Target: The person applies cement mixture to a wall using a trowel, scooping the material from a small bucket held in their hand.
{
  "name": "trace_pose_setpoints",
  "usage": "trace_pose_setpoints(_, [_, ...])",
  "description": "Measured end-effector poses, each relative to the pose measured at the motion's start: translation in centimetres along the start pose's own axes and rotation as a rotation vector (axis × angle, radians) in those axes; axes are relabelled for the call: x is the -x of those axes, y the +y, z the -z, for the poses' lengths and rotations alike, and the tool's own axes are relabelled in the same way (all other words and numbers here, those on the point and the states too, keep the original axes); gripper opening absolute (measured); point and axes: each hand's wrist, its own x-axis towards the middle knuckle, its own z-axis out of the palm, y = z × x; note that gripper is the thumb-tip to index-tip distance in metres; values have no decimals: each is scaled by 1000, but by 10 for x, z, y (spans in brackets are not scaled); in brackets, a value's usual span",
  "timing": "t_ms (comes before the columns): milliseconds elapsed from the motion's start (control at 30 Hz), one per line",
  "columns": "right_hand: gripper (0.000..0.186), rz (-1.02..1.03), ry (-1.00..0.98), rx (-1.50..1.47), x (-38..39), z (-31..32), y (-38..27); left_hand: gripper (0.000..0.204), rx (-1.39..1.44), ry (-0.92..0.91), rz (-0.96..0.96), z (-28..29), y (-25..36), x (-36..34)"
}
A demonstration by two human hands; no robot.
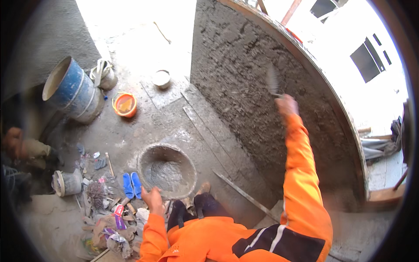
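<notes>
Fingers of the left hand (153, 201) are loosely parted, with nothing visible between them, while those of the right hand (286, 106) are wrapped around the handle of a trowel (273, 79). At the far left, a co-worker's hand (15, 142) shows dim and blurred. An off-white bucket (69, 182) lies tipped over beside loose debris; beyond it stands a large blue drum (80, 96), with an orange bucket (125, 106) to its right. Blue slippers (132, 185) rest on the floor just left of the round mortar tub (188, 168), where wet grey mortar (165, 172) covers the bottom. The left hand is at the tub's near left rim; whether it touches, I cannot tell. Farther right, a long batten (244, 194) lies on the floor. Then comes the wall (231, 52), coated in rough, ridged mortar, with the motion-blurred trowel blade at or just in front of it. The step in hand looks like applying or spreading mortar there. Continuing would seem to call for a firm, steady wrist and an even blade angle, then a fresh load from the tub once the blade is bare.
</notes>
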Motion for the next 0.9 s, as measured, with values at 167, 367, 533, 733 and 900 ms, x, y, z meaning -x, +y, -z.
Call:
trace_pose_setpoints(167, [29, 680, -353, 105, 130, 33, -31, 54, 49, -106, 3, -35, 20, 30])
trace_pose_setpoints(367, [23, 857, -323, 495, 212, -74, -67, 52, -77, -373, -395, -109, 52, 67])
trace_pose_setpoints(533, [24, 709, -613, 341, 201, -79, -57, 59, -232, -486, -614, -119, 79, 99])
trace_pose_setpoints(733, [29, 487, -634, -136, 220, -102, -43, 56, 3, -567, -444, -127, 73, 81])
trace_pose_setpoints(900, [31, 508, -585, 124, 216, -107, -56, 52, 161, -521, -86, -134, 62, 54])
